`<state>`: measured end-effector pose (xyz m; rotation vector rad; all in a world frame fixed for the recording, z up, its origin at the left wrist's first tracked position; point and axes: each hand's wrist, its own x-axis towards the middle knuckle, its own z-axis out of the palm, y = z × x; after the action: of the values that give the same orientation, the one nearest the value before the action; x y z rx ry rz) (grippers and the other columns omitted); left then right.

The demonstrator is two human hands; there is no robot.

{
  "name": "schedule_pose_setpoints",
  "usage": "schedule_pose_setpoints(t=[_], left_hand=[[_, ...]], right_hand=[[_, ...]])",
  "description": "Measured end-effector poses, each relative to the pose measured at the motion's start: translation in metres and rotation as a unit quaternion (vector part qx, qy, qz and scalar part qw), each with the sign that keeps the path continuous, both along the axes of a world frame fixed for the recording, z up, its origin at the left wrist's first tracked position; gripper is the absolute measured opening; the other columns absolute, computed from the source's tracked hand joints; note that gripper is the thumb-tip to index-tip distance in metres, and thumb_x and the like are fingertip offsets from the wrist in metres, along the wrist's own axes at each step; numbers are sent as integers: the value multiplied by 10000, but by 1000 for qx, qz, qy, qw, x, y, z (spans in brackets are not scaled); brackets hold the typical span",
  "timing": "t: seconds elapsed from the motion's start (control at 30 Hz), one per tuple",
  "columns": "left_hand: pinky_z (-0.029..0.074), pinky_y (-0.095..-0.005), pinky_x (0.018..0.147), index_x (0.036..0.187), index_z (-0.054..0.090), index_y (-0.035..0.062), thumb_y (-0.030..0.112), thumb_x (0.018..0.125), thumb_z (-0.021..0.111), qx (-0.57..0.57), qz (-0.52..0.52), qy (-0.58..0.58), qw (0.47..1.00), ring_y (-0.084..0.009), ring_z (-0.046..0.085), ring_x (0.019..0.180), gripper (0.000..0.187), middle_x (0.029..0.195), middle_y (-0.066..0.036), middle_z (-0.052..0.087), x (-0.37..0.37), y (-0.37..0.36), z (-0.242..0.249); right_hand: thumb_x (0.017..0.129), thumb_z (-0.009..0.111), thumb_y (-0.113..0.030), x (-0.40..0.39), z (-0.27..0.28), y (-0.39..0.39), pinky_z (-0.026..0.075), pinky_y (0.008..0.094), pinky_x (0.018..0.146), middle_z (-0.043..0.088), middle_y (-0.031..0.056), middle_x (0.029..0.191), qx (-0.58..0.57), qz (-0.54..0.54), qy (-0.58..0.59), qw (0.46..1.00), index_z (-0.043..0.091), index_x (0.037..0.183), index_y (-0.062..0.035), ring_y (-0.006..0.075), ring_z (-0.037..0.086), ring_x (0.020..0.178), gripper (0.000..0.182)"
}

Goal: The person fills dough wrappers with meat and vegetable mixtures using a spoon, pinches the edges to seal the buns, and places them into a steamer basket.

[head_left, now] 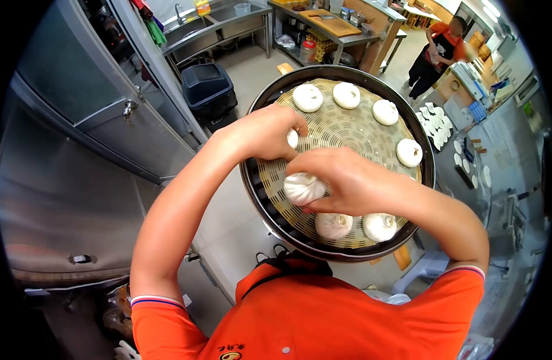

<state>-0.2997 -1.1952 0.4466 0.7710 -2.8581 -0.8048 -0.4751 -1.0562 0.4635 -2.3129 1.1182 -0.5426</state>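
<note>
A round steamer tray [360,129] with a woven mat and a dark rim lies below both hands. My left hand [273,133] curls around a white bun [293,138] at the mat's left side, the bun partly hidden by the fingers. My right hand [348,183] has its thumb and fingers around a pleated bun [304,188] at the lower left of the mat. Other buns rest along the edge: one at the top [346,95], one at the right [409,153], and one at the bottom [380,227], among several.
A black bin [209,93] stands left of the steamer, near a metal door [78,96]. Behind are a sink counter [228,15] and a worktable [327,24]. On the right counter [498,174] lie dough pieces [435,125]. Another person [438,54] stands at the back right.
</note>
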Motion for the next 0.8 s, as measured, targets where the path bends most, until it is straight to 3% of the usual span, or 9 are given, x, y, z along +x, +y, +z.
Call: schedule_pose_setpoints(t=[0.13, 0.2, 0.27, 0.4, 0.43, 0.47, 0.53, 0.67, 0.8], left_hand=[[548, -414, 957, 1154, 742, 26, 121, 679, 840, -34, -58, 10, 998, -375, 689, 1057, 495, 1067, -196, 720, 9, -2, -10], [534, -405, 1001, 1184, 729, 24, 93, 679, 825, -45, -48, 6, 998, -372, 665, 1118, 519, 1142, -190, 702, 9, 1, -12], [528, -400, 1014, 1194, 720, 16, 84, 694, 808, -44, -23, -21, 999, -372, 658, 1134, 512, 1168, -193, 698, 7, 7, -4], [515, -384, 1039, 1230, 701, 2, 75, 731, 774, -33, 28, -69, 997, -371, 639, 1178, 509, 1247, -209, 677, 5, 13, 3], [504, -397, 1060, 1264, 685, 3, 73, 760, 755, -53, 44, -32, 997, -367, 622, 1217, 513, 1261, -215, 674, 6, 16, 1], [504, -397, 1060, 1264, 685, 3, 73, 760, 755, -53, 40, -32, 997, -367, 622, 1217, 513, 1261, -215, 674, 9, 23, 1], [478, -420, 1098, 1309, 658, 11, 63, 764, 764, -119, 3, 151, 981, -368, 591, 1272, 557, 1315, -212, 647, 17, 46, 17], [455, -418, 1131, 1363, 610, 50, 33, 749, 793, 48, -123, 83, 988, -371, 534, 1342, 641, 1386, -195, 598, 25, 87, 16], [500, -435, 1040, 1283, 652, 47, 39, 774, 778, 1, -109, 38, 993, -387, 589, 1231, 525, 1277, -178, 626, 17, 98, -1]], right_hand=[[732, 885, -131, 0, -1, -1, 543, 438, 951, 692, 225, 1213, 66, 18, 16, 998, 625, 1317, 8, 398, 672, 1120, 655], [766, 871, -139, -10, 21, 6, 542, 437, 970, 689, 223, 1257, 30, 10, -1, 1000, 604, 1352, 7, 396, 666, 1154, 660], [799, 858, -156, -27, 35, 18, 557, 426, 951, 699, 199, 1267, -47, -72, 1, 996, 630, 1319, 5, 370, 685, 1133, 590], [829, 840, -169, -55, 54, 61, 571, 411, 912, 717, 177, 1237, -25, -154, -18, 988, 673, 1262, -5, 340, 703, 1090, 493], [834, 836, -165, -60, 55, 75, 573, 400, 898, 721, 174, 1228, -28, -186, -26, 982, 689, 1237, -9, 326, 707, 1078, 457], [839, 832, -161, -63, 56, 87, 574, 389, 884, 725, 170, 1219, -32, -217, -33, 975, 706, 1212, -12, 312, 710, 1066, 421], [828, 832, -150, -68, 59, 112, 567, 390, 909, 728, 183, 1213, -40, -234, -34, 971, 712, 1199, -6, 318, 713, 1083, 416], [792, 847, -152, -73, 48, 152, 550, 390, 960, 736, 193, 1181, -54, -248, -22, 967, 728, 1165, 24, 327, 718, 1107, 429], [793, 852, -153, -70, 39, 169, 558, 383, 944, 741, 200, 1160, -43, -252, -61, 965, 737, 1152, 24, 331, 733, 1073, 416]])
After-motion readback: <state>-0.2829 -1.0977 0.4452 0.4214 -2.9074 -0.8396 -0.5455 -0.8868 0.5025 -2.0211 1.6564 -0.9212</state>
